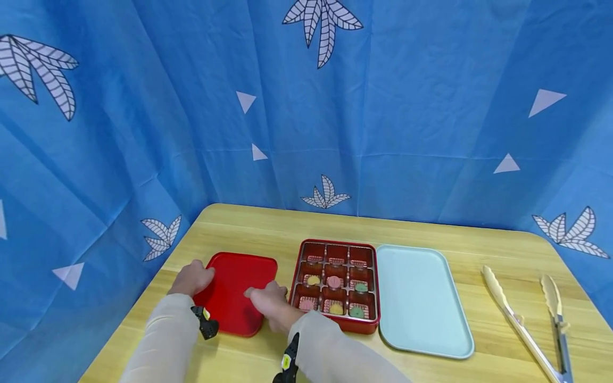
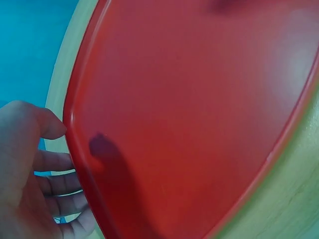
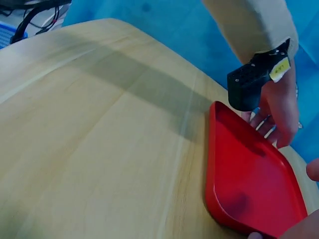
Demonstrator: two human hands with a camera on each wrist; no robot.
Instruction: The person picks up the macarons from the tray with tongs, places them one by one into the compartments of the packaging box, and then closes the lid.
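A shallow red lid (image 1: 234,290), matching the box in colour, lies with its raised rim upward on the table's left side. My left hand (image 1: 191,277) holds its left edge; in the left wrist view the thumb meets the rim and the fingers (image 2: 62,183) reach the outer side. At the right edge, my right hand (image 1: 272,303) holds the rim, its thumb (image 3: 313,170) over the inside and a fingertip outside below. Right beside that hand stands a red box (image 1: 354,324) with a divided insert; its front two rows hold pink, yellow and green biscuit-like pieces.
A pale blue tray (image 1: 423,300) sits against the box's right side. Farther right lies a pair of tongs (image 1: 519,330) with cream tips, spread apart. Blue curtain (image 1: 407,106) hangs behind and left of the wooden table (image 1: 249,223). Cables show beyond the table in the right wrist view.
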